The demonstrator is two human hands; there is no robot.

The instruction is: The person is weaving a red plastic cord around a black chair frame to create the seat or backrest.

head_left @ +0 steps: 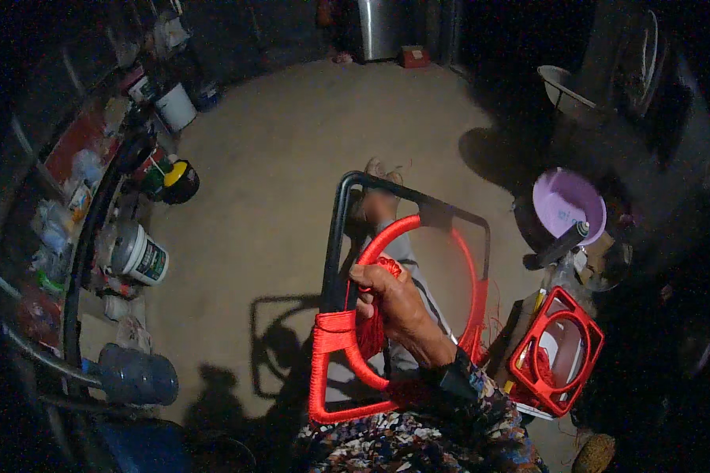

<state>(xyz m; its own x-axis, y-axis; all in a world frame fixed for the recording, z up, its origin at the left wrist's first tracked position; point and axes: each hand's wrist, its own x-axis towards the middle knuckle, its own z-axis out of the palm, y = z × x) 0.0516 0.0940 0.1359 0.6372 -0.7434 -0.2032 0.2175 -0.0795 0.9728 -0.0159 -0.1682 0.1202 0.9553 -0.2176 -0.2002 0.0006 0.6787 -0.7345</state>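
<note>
My right hand (402,309) reaches in from the lower right and is closed around a bundle of red cord (373,335), beside the left bar of a rectangular frame. The frame (335,244) is black along its top and upper sides. Red cord wraps its lower left part and bottom, and also the ring (472,260) inside it. It stands tilted over my lap, its bottom edge against my patterned clothing. Where my fingertips meet the bar, I cannot tell whether they press on it. My left hand does not show.
A second red-wrapped frame (556,351) lies on a box at the right, near a purple basin (568,201) and a spray can (564,240). Along the left stand a white bucket (146,256), a clear blue water jug (138,374) and a crowded shelf. My feet are on the floor ahead.
</note>
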